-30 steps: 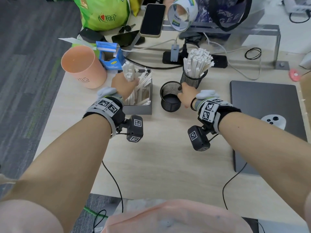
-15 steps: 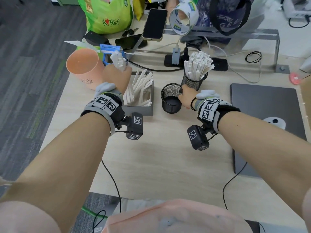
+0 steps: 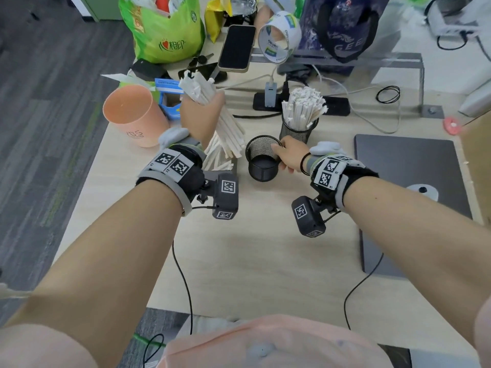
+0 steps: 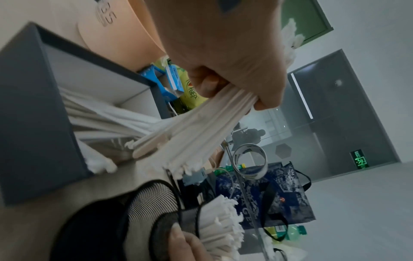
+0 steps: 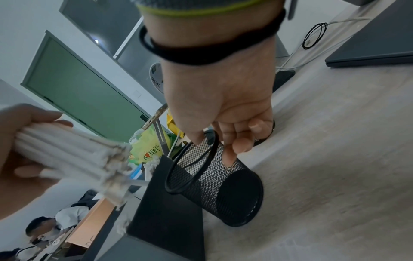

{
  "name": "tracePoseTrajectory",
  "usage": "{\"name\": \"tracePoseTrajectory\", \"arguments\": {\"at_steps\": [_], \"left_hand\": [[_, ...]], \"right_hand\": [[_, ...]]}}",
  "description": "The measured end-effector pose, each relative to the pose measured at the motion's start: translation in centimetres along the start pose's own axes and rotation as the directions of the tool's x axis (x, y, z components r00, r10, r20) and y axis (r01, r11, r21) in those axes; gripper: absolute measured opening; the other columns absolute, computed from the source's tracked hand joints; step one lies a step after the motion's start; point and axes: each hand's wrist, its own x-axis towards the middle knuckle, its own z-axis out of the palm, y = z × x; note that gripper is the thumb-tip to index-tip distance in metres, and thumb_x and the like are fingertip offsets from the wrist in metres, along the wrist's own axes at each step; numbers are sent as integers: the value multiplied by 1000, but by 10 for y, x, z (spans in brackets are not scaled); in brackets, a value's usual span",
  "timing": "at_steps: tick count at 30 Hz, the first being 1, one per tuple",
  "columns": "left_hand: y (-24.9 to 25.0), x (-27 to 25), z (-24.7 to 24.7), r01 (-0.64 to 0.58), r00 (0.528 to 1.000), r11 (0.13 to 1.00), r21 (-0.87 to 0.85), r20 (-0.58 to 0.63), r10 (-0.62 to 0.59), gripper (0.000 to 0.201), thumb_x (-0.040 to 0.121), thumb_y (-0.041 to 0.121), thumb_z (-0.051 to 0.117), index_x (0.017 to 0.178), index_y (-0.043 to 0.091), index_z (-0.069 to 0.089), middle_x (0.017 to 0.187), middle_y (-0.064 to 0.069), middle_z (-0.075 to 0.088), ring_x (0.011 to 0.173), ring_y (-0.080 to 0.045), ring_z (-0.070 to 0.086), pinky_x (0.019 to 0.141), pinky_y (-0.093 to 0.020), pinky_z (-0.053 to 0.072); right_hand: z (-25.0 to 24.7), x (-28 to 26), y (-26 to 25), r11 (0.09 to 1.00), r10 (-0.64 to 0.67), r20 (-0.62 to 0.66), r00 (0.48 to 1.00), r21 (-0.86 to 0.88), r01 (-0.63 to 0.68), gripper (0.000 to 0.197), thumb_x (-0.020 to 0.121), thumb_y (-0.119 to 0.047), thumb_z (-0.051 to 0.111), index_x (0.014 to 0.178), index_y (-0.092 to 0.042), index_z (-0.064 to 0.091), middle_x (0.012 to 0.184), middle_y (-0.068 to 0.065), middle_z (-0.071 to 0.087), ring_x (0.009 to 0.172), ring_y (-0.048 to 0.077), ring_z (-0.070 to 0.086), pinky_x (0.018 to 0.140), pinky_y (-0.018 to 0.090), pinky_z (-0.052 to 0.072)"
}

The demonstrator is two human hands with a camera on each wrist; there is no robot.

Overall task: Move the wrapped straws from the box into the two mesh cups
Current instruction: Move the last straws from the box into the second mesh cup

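Observation:
My left hand (image 3: 202,115) grips a thick bundle of white wrapped straws (image 3: 228,131) (image 4: 196,134) (image 5: 67,148), lifted above the grey box (image 4: 33,123) (image 5: 165,199), whose far side is hidden behind my wrist. More straws (image 3: 216,160) lie in the box. My right hand (image 3: 288,154) holds the rim of the empty black mesh cup (image 3: 261,162) (image 5: 214,181) with its fingers (image 5: 230,155) curled over the edge. Behind it, the second mesh cup (image 3: 297,131) (image 4: 190,217) stands packed with straws (image 3: 305,107).
A peach plastic cup (image 3: 135,115) stands left of the box, a blue carton (image 3: 170,102) behind it. A power strip (image 3: 300,104), cables, a phone (image 3: 236,50) and a tape roll (image 3: 279,35) crowd the back. A closed dark laptop (image 3: 409,197) lies at right.
My left hand has lifted the straw bundle up out of the box and swung its lower ends toward the empty cup. My right hand stays on that cup's rim.

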Motion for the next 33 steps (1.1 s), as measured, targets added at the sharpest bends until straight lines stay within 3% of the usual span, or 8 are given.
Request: {"name": "tracePoseTrajectory", "arguments": {"at_steps": [6,9,12,19,24,27,31,33], "left_hand": [[12,-17,28,39,997,997,-64,62,-35,51,78,28,67,122,10,49,112,0,56,105,-15,51,83,-24,37],[28,-22,38,22,996,994,-106,87,-13,20,79,22,67,88,17,50,86,8,52,81,-9,50,78,-24,41],[35,-27,44,17,993,995,-97,116,-5,33,76,19,70,65,25,39,69,13,48,73,-10,54,75,-26,50],[-2,-21,58,22,985,1000,20,172,-25,35,81,26,65,108,7,54,92,4,45,91,-11,41,79,-26,40],[-20,-13,59,-113,966,984,139,247,76,31,78,26,69,59,25,44,69,1,57,80,-24,65,74,-38,60],[-36,-9,66,-241,919,944,225,367,147,28,77,32,72,66,14,53,70,-5,59,74,-32,67,65,-44,60],[-47,-5,70,-437,832,801,409,523,187,42,73,43,74,98,12,61,84,0,55,81,-18,53,71,-28,40],[-46,1,67,-453,826,808,377,519,220,62,71,47,76,116,11,55,95,2,53,88,-15,52,74,-25,38]], "right_hand": [[-13,-2,12,993,-16,-40,999,118,20,31,97,-41,32,102,-13,45,60,3,58,41,19,44,47,25,37],[-17,-1,18,992,-11,-55,998,126,18,34,97,-44,31,99,-13,45,60,2,60,42,20,46,53,28,40],[-21,-1,21,992,-17,-70,997,120,26,36,97,-44,29,99,-12,46,61,1,61,44,20,48,63,30,44],[-28,-5,25,987,-9,-82,997,158,22,27,97,-32,33,105,-12,48,67,3,61,48,17,48,51,26,41],[-24,-3,27,984,0,-68,998,180,12,27,93,-17,37,114,-6,50,63,1,56,36,5,50,45,24,37],[-24,-2,22,987,-22,-46,999,159,29,31,89,-12,43,118,-5,52,75,6,62,51,13,53,51,25,44],[-25,1,19,998,-57,-30,998,27,58,38,84,-15,53,121,-11,57,115,7,64,103,22,59,91,30,47],[-24,3,15,997,-74,-12,997,7,74,40,84,-15,53,124,-9,54,106,2,59,98,18,54,84,26,42]]}}
